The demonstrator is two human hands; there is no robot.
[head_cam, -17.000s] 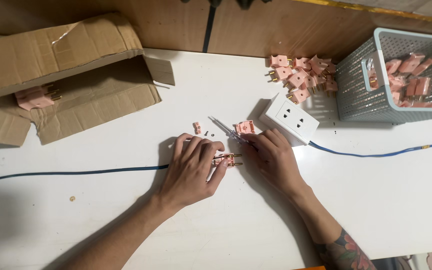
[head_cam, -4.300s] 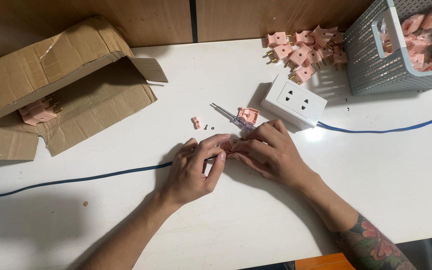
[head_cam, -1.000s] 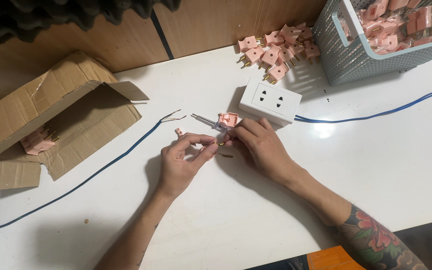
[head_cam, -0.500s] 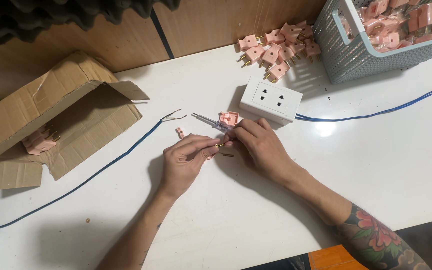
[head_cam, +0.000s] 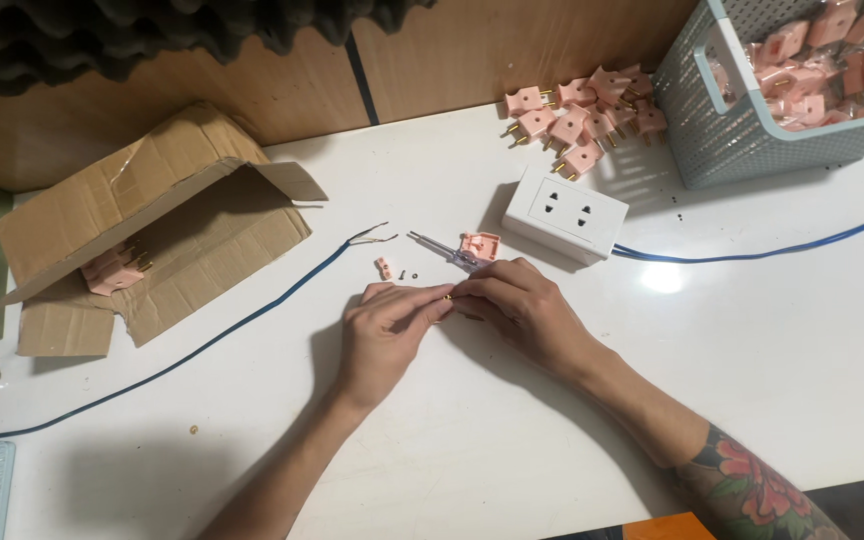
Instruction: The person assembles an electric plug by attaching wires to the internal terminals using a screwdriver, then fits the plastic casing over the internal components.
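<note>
My left hand [head_cam: 384, 335] and my right hand [head_cam: 522, 308] meet at the middle of the white table [head_cam: 752, 350], fingertips pinched together on a small brass part [head_cam: 447, 293]. Just beyond them lie a thin screwdriver [head_cam: 440, 247], a pink plug shell [head_cam: 479, 245], a small pink piece [head_cam: 383, 267] and a tiny screw [head_cam: 403, 273]. The stripped end of a blue wire [head_cam: 372, 238] points toward these parts.
A white double socket box [head_cam: 565, 213] with a blue cable [head_cam: 782, 245] sits behind my right hand. Several pink plugs [head_cam: 582, 115] are piled beside a grey-blue basket [head_cam: 722, 140] of more plugs. An open cardboard box [head_cam: 142, 235] holding a pink plug [head_cam: 112, 270] lies at left.
My hands stay pinched together at the table's middle. The view has tilted since the oldest frames; the blue wire's end now lies freed near the small parts.
</note>
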